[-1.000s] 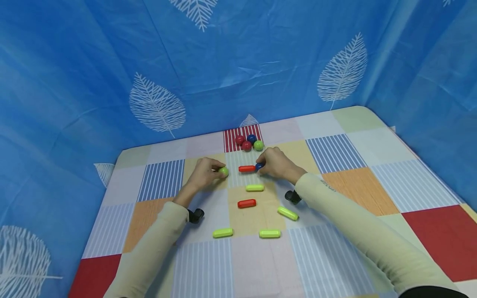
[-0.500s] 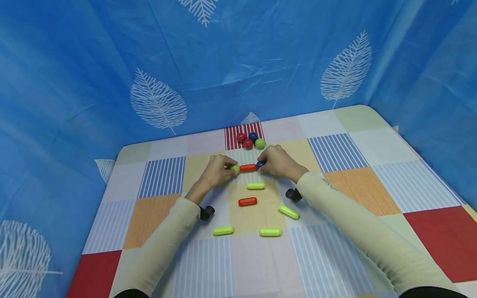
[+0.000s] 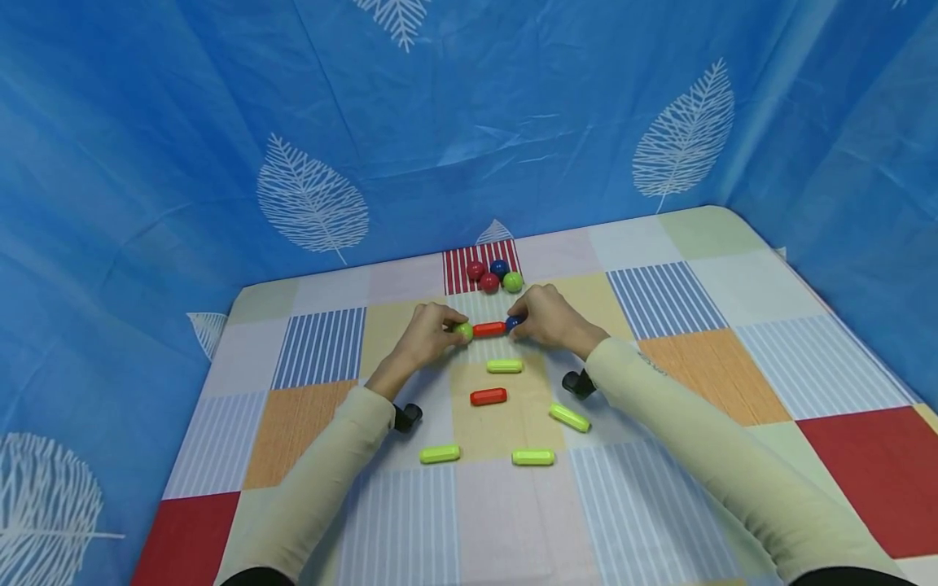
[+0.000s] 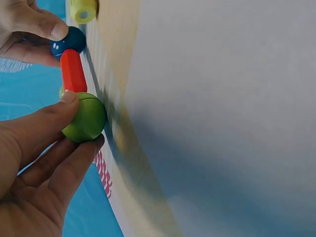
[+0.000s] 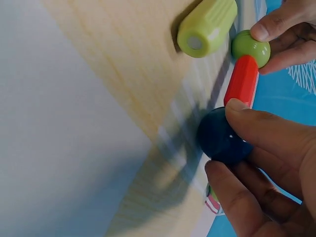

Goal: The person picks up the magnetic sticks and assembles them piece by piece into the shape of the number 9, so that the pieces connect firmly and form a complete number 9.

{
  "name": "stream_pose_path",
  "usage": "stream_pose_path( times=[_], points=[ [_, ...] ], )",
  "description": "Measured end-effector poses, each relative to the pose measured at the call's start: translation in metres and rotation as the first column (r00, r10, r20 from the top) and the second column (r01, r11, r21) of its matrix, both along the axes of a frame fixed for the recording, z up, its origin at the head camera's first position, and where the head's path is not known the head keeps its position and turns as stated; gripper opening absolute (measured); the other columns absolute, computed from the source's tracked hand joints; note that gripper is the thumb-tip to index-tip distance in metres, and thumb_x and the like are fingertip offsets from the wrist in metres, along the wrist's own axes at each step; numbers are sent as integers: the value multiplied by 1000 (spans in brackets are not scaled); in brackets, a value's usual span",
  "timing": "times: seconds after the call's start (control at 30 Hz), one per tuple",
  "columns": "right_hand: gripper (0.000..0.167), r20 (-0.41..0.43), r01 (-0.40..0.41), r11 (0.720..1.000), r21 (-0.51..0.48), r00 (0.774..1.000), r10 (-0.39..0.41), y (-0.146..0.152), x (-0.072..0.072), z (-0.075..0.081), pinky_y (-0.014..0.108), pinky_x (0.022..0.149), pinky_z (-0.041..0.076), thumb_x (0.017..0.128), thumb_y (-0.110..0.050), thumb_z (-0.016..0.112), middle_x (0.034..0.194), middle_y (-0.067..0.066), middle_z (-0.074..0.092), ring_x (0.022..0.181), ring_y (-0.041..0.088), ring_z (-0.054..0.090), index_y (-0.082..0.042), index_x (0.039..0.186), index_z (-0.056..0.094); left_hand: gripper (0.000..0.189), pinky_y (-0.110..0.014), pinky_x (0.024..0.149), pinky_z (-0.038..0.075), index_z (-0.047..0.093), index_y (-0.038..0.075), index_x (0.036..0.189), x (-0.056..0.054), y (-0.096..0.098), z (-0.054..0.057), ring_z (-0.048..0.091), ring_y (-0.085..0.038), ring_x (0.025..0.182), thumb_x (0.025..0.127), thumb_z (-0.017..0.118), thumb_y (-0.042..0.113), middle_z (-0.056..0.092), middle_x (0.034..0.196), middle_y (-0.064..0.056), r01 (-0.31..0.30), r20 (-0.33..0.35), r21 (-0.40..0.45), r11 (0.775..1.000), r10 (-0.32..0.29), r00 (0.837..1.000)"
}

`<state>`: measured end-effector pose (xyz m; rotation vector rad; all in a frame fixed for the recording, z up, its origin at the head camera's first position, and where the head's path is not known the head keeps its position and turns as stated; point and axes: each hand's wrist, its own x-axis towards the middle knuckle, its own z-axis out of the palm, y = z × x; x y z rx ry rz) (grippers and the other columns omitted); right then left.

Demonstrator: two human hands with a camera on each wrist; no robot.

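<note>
The middle red rod (image 3: 489, 330) lies crosswise between the person's hands, one end touching a green ball (image 3: 464, 331) at its left and the other a blue ball (image 3: 515, 323) at its right. The left hand (image 3: 427, 332) pinches the green ball between thumb and fingers, and the right hand (image 3: 548, 317) grips the blue ball the same way; fingers hide part of each. Whether this row rests on the cloth or sits just above it, I cannot tell. Just on the person's side of the middle red rod lies the upper yellow-green rod (image 3: 504, 366), roughly parallel to it, then the loose red rod (image 3: 488, 396). Farther toward the person are the slanted yellow-green rod (image 3: 569, 417), off to its right, and the lower left rod (image 3: 440, 454) and lower right rod (image 3: 532, 457), both yellow-green. Beyond the middle red rod, a cluster holds the rear red ball (image 3: 475, 270), front red ball (image 3: 488, 282), far blue ball (image 3: 499, 268) and far green ball (image 3: 513, 282). Patchwork cloth (image 3: 506, 521) spreads under everything, and behind the cluster hangs a blue curtain (image 3: 498, 146) with white leaves.
</note>
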<state>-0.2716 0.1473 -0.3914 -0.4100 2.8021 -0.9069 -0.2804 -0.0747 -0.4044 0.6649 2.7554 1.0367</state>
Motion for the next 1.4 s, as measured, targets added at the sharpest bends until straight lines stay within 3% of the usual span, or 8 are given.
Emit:
stream_pose_path(
  times=[0.47,0.97,1.4],
  points=[
    [36,18,45,998,45,999,-46,1,-25,4,43,98,47,80,-7,81,109,16,71,109,31,59,3,114,72,29,-33,86,55,71,-5,112,-25,9,2,67,-24,97,84,75,-1,72,105,-16,-31,10,-7,999,31,999],
    [33,40,56,997,57,997,-59,0,-26,6,46,100,42,78,-8,83,109,15,71,111,35,49,1,109,74,31,-32,87,55,70,-5,114,-25,10,2,68,-24,99,84,75,-2,72,106,-15,-40,36,-15,999,41,999],
    [34,36,45,997,57,998,-47,1,-26,4,45,102,43,79,-7,82,110,14,72,115,35,53,1,110,73,31,-33,87,55,70,-4,115,-25,10,3,67,-24,99,85,74,0,72,108,-16,-24,52,-34,999,25,998]
  ],
)
